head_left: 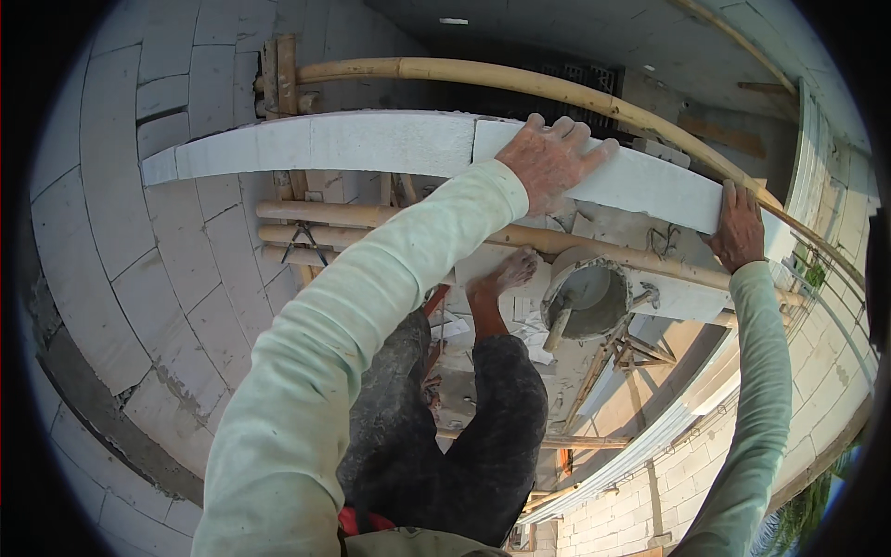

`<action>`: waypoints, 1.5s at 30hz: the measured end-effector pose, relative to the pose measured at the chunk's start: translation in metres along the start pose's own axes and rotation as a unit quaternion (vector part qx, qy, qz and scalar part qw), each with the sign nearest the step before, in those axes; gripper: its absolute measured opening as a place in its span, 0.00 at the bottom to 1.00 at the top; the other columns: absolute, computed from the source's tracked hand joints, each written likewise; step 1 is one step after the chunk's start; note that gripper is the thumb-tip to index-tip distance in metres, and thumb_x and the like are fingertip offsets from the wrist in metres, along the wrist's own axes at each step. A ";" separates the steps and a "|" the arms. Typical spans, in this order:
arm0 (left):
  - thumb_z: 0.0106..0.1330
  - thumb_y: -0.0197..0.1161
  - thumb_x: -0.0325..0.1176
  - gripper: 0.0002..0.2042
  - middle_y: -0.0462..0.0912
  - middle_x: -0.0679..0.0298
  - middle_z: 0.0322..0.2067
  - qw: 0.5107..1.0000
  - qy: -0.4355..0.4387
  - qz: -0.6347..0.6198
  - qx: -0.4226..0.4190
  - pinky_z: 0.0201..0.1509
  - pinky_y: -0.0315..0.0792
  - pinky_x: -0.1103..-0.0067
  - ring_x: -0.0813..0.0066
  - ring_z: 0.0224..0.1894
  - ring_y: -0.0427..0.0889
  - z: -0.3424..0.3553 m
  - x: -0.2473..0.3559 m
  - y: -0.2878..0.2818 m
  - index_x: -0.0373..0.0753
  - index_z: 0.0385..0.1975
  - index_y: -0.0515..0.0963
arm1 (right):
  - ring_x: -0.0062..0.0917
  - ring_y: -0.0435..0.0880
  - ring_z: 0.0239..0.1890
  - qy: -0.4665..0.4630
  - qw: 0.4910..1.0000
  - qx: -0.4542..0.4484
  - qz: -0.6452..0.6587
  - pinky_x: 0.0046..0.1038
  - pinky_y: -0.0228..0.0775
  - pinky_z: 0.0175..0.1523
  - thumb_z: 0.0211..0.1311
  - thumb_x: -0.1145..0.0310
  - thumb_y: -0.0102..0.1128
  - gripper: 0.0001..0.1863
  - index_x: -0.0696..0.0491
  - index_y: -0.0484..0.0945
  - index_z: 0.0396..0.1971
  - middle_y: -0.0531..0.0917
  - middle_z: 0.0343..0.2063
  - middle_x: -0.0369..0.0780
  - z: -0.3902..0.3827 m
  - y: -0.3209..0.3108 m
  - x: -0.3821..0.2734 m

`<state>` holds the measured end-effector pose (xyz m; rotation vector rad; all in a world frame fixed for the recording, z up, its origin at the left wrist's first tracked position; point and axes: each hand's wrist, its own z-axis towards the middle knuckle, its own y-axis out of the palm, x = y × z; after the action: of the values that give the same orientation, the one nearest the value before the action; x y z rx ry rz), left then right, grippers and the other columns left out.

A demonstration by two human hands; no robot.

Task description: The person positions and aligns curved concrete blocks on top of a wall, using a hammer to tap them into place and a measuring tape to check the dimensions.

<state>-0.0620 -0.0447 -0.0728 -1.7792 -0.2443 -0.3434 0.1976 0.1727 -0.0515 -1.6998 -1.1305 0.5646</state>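
A white lightweight concrete block (640, 186) lies at the right end of a row of similar white blocks (390, 144) that forms a wall top. My left hand (554, 160) lies over the block's left part, fingers bent over its far edge and thumb spread along it. At the block's right end, my right hand (738, 227) grips the end face, with its fingertips over the top edge. A thin joint line shows between this block and its left neighbour. Below stands a round bucket (587, 295) with grey wet mortar, a handle sticking out of it.
Bamboo poles (520, 79) run beyond the wall, and more poles (371, 218) cross on the near side. My bare foot (506, 274) rests on the scaffold beside the bucket. A block wall (158, 251) rises at left. The ground shows far below, with another block wall (631, 492).
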 end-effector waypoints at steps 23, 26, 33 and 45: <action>0.52 0.57 0.63 0.40 0.73 0.49 0.48 0.955 -0.150 -0.194 -0.166 0.59 0.60 0.70 0.56 0.53 0.71 -0.034 -0.073 -0.029 0.36 0.57 0.64 | 0.42 0.43 0.68 -0.007 0.986 -0.152 0.061 0.51 0.30 0.68 0.39 0.55 0.67 0.55 0.55 0.44 0.65 0.45 0.66 0.47 -0.016 -0.021 0.015; 0.53 0.57 0.61 0.39 0.72 0.49 0.49 0.950 -0.150 -0.218 -0.167 0.58 0.60 0.72 0.60 0.54 0.70 -0.024 -0.058 -0.031 0.34 0.56 0.64 | 0.41 0.49 0.66 0.041 0.932 0.171 0.316 0.44 0.36 0.68 0.41 0.52 0.65 0.51 0.57 0.50 0.63 0.53 0.63 0.49 -0.074 0.004 0.062; 0.47 0.58 0.68 0.48 0.67 0.47 0.53 0.964 -0.140 -0.189 -0.125 0.60 0.59 0.68 0.56 0.56 0.67 -0.026 -0.052 -0.013 0.35 0.60 0.58 | 0.38 0.59 0.61 0.385 0.495 0.445 0.639 0.38 0.46 0.65 0.49 0.50 0.61 0.43 0.57 0.55 0.60 0.63 0.56 0.47 -0.143 0.109 0.070; 0.31 0.61 0.75 0.65 0.52 0.42 0.61 0.993 -0.004 0.111 0.026 0.63 0.52 0.56 0.46 0.62 0.55 -0.059 -0.067 0.010 0.34 0.65 0.43 | 0.43 0.66 0.58 0.500 0.327 0.522 0.609 0.36 0.56 0.61 0.58 0.41 0.41 0.41 0.62 0.58 0.59 0.63 0.57 0.55 -0.017 0.302 0.059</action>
<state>-0.1266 -0.1030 -0.0936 -1.7360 -0.0582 -0.1693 0.3659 0.1901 -0.3088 -0.8584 1.4729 0.6150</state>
